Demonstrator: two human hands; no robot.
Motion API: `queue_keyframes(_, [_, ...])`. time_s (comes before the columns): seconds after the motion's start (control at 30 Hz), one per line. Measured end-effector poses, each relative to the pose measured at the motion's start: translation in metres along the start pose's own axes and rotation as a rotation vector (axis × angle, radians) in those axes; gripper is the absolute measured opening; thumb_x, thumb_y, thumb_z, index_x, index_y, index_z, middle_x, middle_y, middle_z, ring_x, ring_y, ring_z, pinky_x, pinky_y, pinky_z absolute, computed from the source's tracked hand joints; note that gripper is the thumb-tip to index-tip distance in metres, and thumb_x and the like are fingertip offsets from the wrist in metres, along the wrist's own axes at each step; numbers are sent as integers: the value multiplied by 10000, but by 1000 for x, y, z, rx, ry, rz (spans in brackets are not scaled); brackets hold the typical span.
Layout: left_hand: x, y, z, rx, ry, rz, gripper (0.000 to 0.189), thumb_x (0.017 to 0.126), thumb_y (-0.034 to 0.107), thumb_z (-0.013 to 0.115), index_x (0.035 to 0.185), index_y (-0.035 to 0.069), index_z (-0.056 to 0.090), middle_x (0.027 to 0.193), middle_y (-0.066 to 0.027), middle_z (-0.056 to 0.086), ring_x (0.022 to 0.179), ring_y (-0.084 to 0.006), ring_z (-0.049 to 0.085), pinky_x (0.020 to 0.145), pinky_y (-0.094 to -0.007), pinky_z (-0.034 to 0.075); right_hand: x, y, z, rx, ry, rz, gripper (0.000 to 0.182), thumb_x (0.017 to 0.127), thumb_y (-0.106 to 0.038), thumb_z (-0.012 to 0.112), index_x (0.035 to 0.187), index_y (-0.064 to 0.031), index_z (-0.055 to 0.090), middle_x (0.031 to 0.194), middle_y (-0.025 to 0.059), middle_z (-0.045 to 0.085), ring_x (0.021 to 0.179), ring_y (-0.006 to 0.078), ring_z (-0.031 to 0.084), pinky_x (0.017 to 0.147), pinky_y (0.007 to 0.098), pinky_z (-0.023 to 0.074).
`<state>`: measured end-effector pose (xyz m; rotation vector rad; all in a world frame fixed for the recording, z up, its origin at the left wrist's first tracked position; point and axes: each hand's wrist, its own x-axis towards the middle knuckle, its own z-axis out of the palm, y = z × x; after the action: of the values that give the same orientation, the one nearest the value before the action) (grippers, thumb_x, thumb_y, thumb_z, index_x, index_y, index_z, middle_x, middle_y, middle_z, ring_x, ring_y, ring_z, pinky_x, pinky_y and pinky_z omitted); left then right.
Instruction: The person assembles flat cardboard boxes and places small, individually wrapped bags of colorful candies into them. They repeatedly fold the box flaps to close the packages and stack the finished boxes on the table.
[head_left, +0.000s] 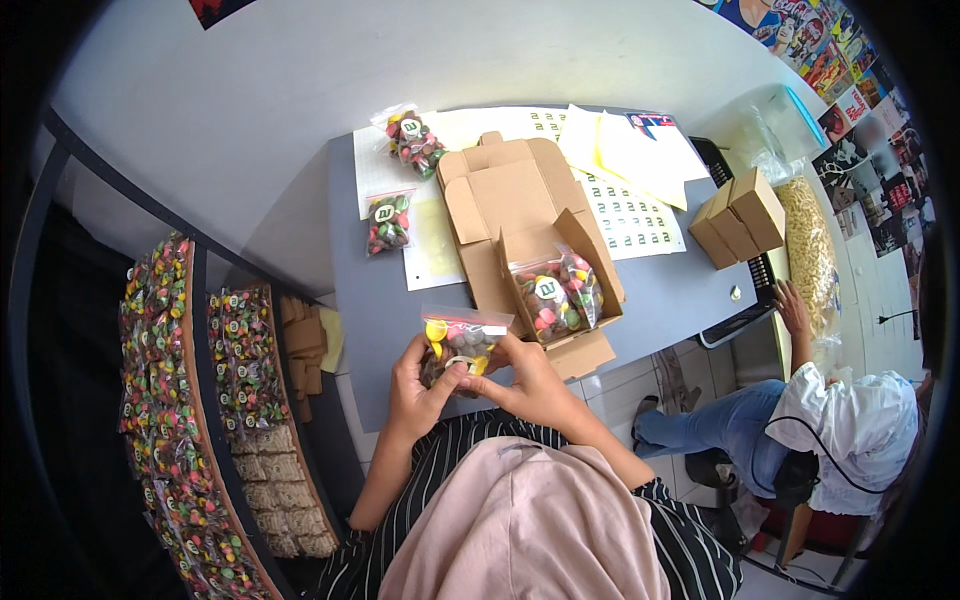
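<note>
Near the table's front edge, my left hand (421, 382) and my right hand (529, 379) grip a clear zip bag of coloured candies (465, 341) from both sides. Both thumbs press on a round sticker (463, 365) on the bag's face, covering part of it. Just beyond my right hand is an open cardboard box (540, 336) with candy bags (551, 296) inside. It rests on a flattened cardboard box (510, 187). Another stickered candy bag (388, 223) lies to the left, with more candy bags (412, 139) behind it.
Sticker sheets (630, 217) and yellowish paper (637, 161) cover the table's back. Small closed boxes (739, 217) stand at right, beside a black tray (739, 311). A seated person (840, 435) is at right, near a large bag of pale snacks (806, 255). Shelves of candy bags (161, 375) stand left.
</note>
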<state>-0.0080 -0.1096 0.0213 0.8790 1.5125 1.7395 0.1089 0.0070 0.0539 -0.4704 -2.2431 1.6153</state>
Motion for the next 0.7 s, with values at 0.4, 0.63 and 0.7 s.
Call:
queue_keyframes(0.4, [45,0,101,-151,56,14,458,811,178,613,1160,-3,377,1066,-102,504,924,-142,510,822,-274,416,2,4,-105,-75,84,-22,565,768,-124,659,1232,54,390,906,130,603,764,141,610,623,264,478])
queue_keyframes(0.63, [43,-20,94,246,281,199,610,813,296,566,1276,2,300,1268,-159,384,1175,-256,374,947,-378,304,18,22,-116,-266,211,33,633,779,-137,653,1268,79,314,805,172,608,624,184,613,579,269,471])
queue_keyframes(0.7, [38,-24,94,231,284,125,612,810,283,567,1282,3,297,1268,-156,379,1167,-261,378,940,-387,315,22,16,-110,-236,184,57,647,778,-158,652,1264,94,307,761,172,608,604,227,605,563,303,471])
